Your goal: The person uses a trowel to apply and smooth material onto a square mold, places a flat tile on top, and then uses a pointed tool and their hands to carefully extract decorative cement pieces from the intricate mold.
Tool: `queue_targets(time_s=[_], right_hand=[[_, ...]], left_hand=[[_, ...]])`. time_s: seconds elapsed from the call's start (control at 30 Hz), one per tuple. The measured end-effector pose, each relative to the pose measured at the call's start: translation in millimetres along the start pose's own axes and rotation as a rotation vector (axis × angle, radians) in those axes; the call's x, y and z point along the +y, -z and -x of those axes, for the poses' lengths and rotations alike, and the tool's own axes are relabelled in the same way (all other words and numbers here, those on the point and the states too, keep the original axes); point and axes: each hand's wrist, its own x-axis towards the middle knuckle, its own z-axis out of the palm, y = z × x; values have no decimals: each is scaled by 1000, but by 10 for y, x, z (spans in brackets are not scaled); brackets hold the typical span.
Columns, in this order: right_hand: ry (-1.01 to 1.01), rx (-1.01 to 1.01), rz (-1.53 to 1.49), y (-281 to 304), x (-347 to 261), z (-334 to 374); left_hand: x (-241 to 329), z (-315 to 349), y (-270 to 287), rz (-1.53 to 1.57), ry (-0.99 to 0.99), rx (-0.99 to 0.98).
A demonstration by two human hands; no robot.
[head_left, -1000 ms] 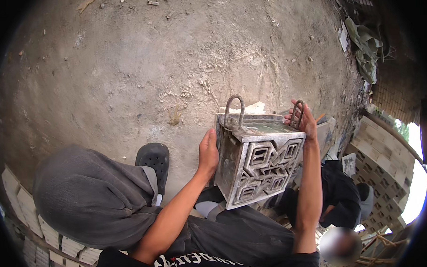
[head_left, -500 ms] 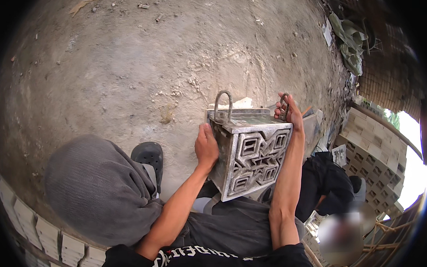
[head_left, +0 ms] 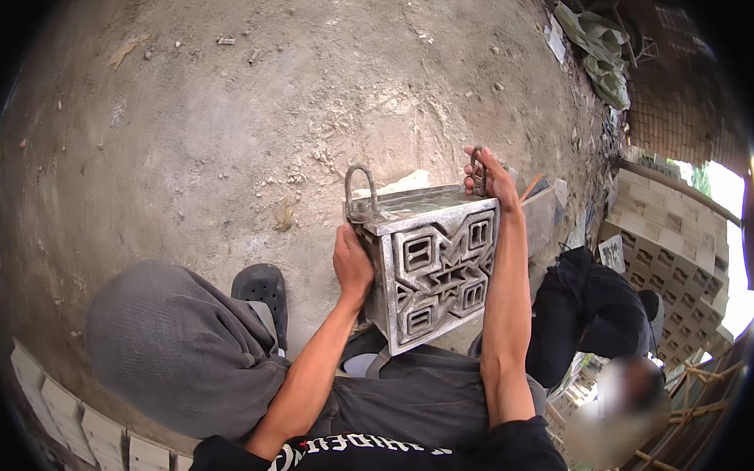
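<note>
A box-shaped metal block mould [head_left: 441, 275] is tilted up in front of my lap, its face cut with a geometric pattern of slots. A rod loop handle [head_left: 360, 190] rises from each top corner. My left hand [head_left: 353, 265] presses on the mould's left side, thumb up; the other fingers are partly hidden. At the top right corner, my right hand [head_left: 496, 184] has its fingers around the other loop handle [head_left: 478, 170], with that forearm along the mould's right edge. Both hands are closed on the mould.
Dusty ground [head_left: 199, 142] with crumbs spreads ahead. A dark clog [head_left: 261, 293] is on my left foot. Pale blocks stand stacked at the lower left [head_left: 106, 440], and patterned blocks [head_left: 668, 250] at the right. A person in dark clothes [head_left: 587, 311] is close on my right.
The mould has shifted slightly left in view, and its patterned face has turned more upright and level. Both hands have moved with it, keeping their hold. The surrounding view has also shifted.
</note>
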Motion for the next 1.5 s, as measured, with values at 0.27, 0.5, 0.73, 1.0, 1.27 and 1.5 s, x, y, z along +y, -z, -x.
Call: queue_targets(time_s=[0.27,0.5,0.73,1.0,1.27,1.5], right_hand=[[104,113,-59,159,228,132],[59,361,158,720,1175,1073],[406,472,-437,490,1980,1724],[612,481,-933,-354,1876,1596],[641,468,-956,-196,1989,1583],[579,552,-1005,-306,1961,1640]], left_hand=[[-117,-106,-12,-54,-27,-11],[1,-457,240,346,2,-225],[-422,327,177,239,19,-321],[-372,315,190,336,190,-276],[-362,392,96,250,189,-188],[-323,382,149,352,219,-213]])
